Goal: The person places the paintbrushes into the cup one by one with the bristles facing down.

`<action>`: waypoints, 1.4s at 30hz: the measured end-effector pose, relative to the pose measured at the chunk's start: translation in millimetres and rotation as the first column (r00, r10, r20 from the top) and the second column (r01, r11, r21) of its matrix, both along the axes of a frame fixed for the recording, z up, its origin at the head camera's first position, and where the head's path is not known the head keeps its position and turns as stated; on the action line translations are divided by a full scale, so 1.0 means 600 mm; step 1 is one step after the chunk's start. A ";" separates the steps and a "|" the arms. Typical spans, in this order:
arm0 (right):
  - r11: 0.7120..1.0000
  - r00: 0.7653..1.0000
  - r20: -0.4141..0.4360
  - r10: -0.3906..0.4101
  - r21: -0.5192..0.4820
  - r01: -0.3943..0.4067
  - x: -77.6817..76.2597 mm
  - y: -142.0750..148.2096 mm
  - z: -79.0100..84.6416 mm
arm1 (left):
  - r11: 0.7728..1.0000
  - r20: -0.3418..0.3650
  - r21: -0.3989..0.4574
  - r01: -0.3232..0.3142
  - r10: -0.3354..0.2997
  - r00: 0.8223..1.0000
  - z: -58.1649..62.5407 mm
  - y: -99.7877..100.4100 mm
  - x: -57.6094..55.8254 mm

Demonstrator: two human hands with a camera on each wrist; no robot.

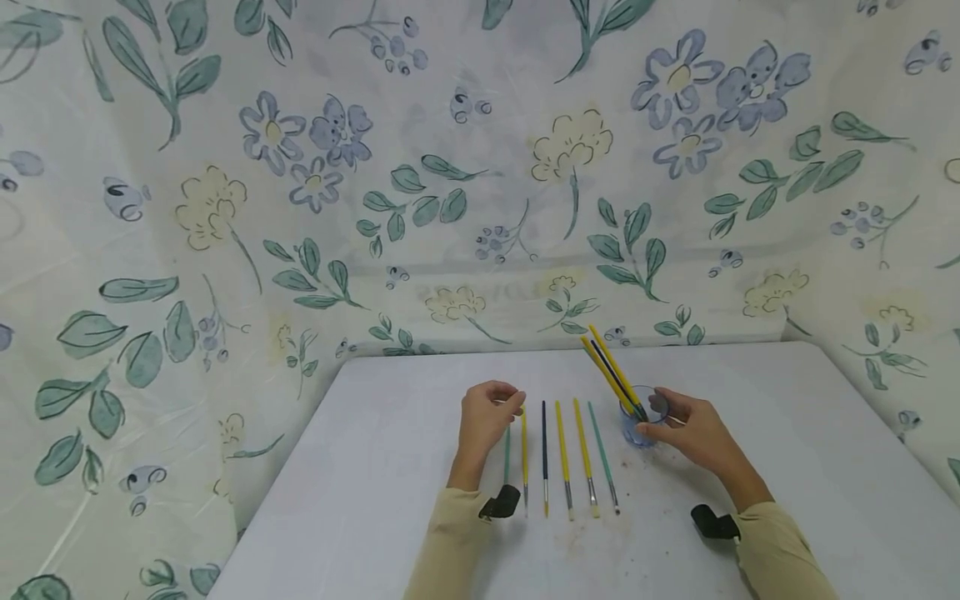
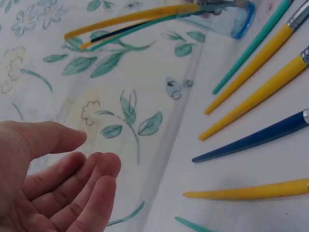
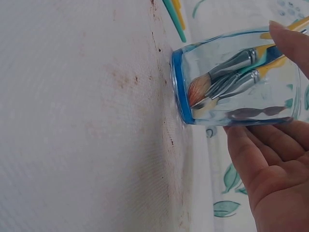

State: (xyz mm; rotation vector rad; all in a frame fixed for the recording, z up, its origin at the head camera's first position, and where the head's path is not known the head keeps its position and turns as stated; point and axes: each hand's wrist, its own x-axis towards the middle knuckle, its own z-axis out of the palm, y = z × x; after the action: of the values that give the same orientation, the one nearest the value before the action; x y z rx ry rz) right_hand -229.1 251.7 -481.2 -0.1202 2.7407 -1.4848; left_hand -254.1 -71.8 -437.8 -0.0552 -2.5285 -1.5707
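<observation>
My right hand holds a clear glass with a blue base near its rim, thumb on one side and fingers on the other. In the right wrist view the brush heads show through the glass wall. The handles of these paintbrushes, mostly yellow with a dark blue and a green one, lean out to the left. My left hand hovers over the far end of the leftmost brushes with fingers loosely bent. Nothing sits between its thumb and fingers in the left wrist view.
Several paintbrushes lie side by side on the white table, bristles towards me: green, yellow and a dark blue brush. Brownish specks mark the tabletop near them. A flowered sheet hangs behind the table's far edge.
</observation>
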 end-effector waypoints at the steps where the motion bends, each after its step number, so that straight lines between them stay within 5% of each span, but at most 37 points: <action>1: 1.000 1.000 0.002 0.000 0.000 0.000 0.000 0.000 0.000 | 1.000 0.001 -0.011 -0.004 0.004 1.000 -0.001 -0.002 -0.001; 9: 1.000 1.000 0.010 -0.004 0.007 0.004 -0.001 0.001 -0.002 | 0.995 0.074 -0.093 -0.030 0.037 0.997 -0.012 -0.014 -0.006; 22: 1.000 1.000 0.022 -0.012 0.005 0.012 0.000 -0.001 0.000 | 0.974 0.191 -0.228 0.012 0.032 0.981 -0.032 -0.020 -0.009; 29: 1.000 1.000 0.019 -0.011 0.004 0.011 0.000 0.000 -0.002 | 0.939 0.244 -0.345 -0.002 0.092 0.965 -0.037 -0.018 -0.009; 42: 1.000 1.000 0.024 -0.012 0.004 0.012 0.000 0.001 -0.002 | 0.902 0.283 -0.432 0.001 0.135 0.950 -0.047 -0.015 -0.009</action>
State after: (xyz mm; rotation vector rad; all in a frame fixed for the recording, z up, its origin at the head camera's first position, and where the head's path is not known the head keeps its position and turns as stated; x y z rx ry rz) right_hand -229.3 252.2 -482.4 -0.0861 2.7307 -1.4735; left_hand -259.6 -81.0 -466.0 0.2418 -3.0374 -1.0331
